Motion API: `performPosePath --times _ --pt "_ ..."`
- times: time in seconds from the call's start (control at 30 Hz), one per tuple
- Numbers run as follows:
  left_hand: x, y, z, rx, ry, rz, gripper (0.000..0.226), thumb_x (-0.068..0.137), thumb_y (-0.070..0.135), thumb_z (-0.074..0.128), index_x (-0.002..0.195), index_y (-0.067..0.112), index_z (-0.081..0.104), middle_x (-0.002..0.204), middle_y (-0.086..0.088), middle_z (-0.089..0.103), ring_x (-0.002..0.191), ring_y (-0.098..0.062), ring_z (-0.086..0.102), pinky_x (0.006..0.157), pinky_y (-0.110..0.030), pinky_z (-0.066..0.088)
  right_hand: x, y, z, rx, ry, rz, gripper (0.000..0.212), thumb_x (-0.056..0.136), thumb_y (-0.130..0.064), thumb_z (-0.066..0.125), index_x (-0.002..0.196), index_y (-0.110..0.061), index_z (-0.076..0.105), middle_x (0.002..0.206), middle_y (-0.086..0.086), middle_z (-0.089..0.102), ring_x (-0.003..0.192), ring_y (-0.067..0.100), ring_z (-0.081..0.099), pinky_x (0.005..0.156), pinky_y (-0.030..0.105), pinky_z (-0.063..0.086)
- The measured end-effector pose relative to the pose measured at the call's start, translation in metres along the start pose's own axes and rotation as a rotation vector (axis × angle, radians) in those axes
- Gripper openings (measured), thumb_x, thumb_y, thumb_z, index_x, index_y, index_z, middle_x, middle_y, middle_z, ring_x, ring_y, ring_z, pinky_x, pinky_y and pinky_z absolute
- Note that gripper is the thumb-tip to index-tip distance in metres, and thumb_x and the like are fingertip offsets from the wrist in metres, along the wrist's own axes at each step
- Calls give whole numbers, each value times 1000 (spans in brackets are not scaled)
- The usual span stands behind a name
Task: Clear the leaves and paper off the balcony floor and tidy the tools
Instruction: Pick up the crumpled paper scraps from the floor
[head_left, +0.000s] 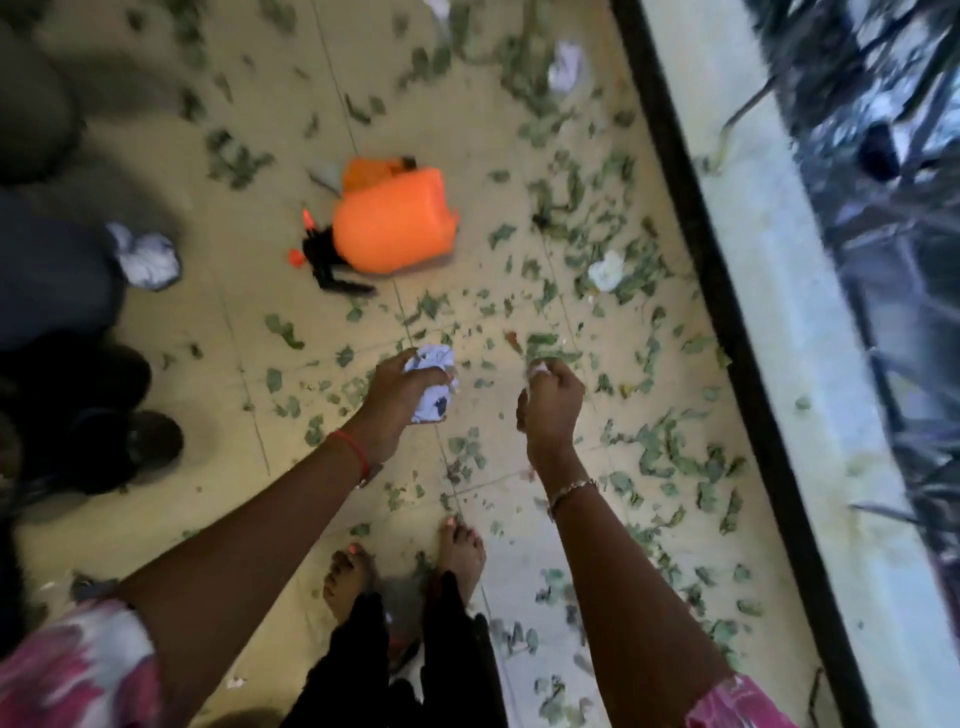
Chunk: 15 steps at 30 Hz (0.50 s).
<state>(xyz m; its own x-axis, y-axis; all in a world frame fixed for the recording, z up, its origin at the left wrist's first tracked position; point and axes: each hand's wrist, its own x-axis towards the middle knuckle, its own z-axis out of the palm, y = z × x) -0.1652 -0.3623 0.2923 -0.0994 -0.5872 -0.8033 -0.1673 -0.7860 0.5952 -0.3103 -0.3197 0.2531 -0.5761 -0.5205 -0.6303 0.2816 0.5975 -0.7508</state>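
Paper-gathering is the step in hand. Nearer the person than the tipped-over orange plastic tub (395, 228), the left hand (397, 395) clutches a crumpled white paper ball (434, 364), and the curled right hand (550, 405) pinches what looks like a small white scrap (540, 370). The likely next target is the crumpled white wad (605, 270) right of the tub among torn green leaves (654, 457), which calls for a freed hand.

Crumpled white paper (430, 382) at centre; smooth orange plastic container (397, 226) at eleven o'clock on matt beige floor tiles (156, 519).
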Motion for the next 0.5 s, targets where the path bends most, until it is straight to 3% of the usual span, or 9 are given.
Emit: performPosePath --times 0.1,0.2,0.4,0.5 --pt "-66 82 -9 -52 -13 29 21 90 3 59 111 4 62 90 -12 64 71 -21 61 55 -23 50 -58 -97 1 -9 -133 -41 41 86 0 46 46 -12 46 39 1 28 32 14 22 40 13 21" --pt "-156 165 -33 -49 -24 117 4 88 1 60 86 4 60 71 -10 60 63 -25 54 52 -22 49 -134 -200 5 -45 -249 -63 38 89 -19 56 55 -8 44 45 6 33 35 17 28 40 17 23" --pt "-311 253 -106 -177 173 342 24 86 3 61 110 6 63 86 -15 65 68 -23 61 64 -28 50 -257 -341 24 -89 -578 35 29 89 -35 57 74 -10 57 59 8 50 50 24 49 45 23 41" --pt "-378 263 -139 -331 326 389 11 85 3 61 96 6 63 61 -4 66 59 -19 61 61 -28 51 -312 -383 44 -87 -881 112 24 91 -35 51 75 -17 54 61 6 56 51 22 54 53 27 46"
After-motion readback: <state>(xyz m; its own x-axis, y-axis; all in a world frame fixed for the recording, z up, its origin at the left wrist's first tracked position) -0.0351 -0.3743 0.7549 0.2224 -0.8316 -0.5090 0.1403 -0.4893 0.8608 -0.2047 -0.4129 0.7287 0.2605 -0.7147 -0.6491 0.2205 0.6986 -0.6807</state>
